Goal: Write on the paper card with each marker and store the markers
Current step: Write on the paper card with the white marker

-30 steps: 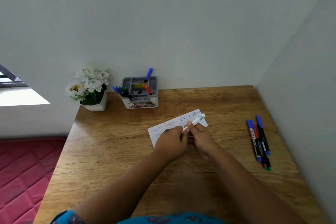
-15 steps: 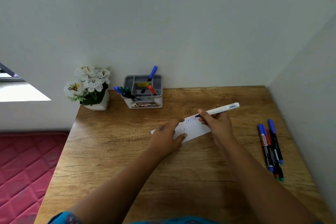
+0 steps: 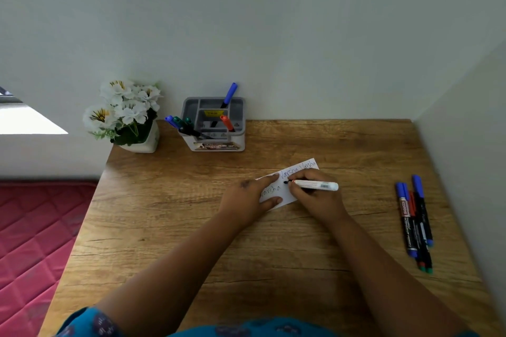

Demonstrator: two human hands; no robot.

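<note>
The right hand point(image 3: 317, 194) has come down since a moment ago, so the white marker point(image 3: 315, 185) it pinches now has its dark tip on the paper card point(image 3: 284, 191) rather than lifted above it. The left hand point(image 3: 246, 200) lies flat with straight fingers, pressing the card's left end to the bench point(image 3: 191, 227) and hiding part of the writing. The card sits mid-bench. More markers point(image 3: 413, 221) lie bunched at the right edge, overlapping so I cannot count them. Others stand in the grey holder point(image 3: 216, 128) by the wall, beside a flower pot point(image 3: 128, 117).
</note>
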